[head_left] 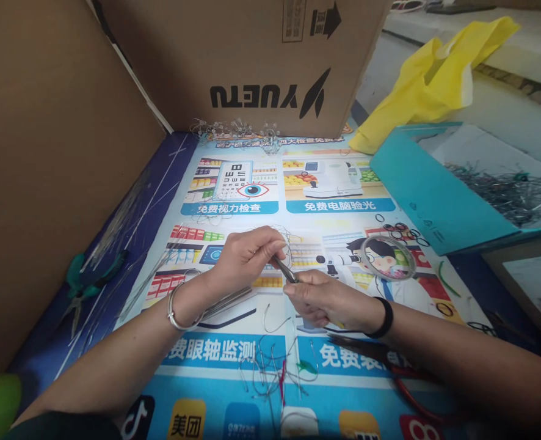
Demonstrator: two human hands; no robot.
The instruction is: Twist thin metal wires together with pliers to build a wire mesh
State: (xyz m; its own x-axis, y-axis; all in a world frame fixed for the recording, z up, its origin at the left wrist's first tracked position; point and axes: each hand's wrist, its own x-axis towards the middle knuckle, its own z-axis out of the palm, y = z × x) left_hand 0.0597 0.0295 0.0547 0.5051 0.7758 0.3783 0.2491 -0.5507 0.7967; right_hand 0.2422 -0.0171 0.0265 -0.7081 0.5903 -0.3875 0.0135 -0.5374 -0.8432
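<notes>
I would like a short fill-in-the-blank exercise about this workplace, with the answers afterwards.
1. The wristband above the right hand, which grips a metal tool, is ____.
2. The upside-down word on the cardboard is ____.
3. Green-handled pliers lie on the person's ____ side.
4. The scissors have ____ handles.

Missing words: black; YUETU; left; red.

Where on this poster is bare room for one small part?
Likely free: the poster's upper-right panel, between cardboard wall, turquoise box and right hand; also the lower blue strip, between left forearm and loose wires. Crowded: the right side, with scissors, tape roll and black rings; beside the pliers, among wires.
</notes>
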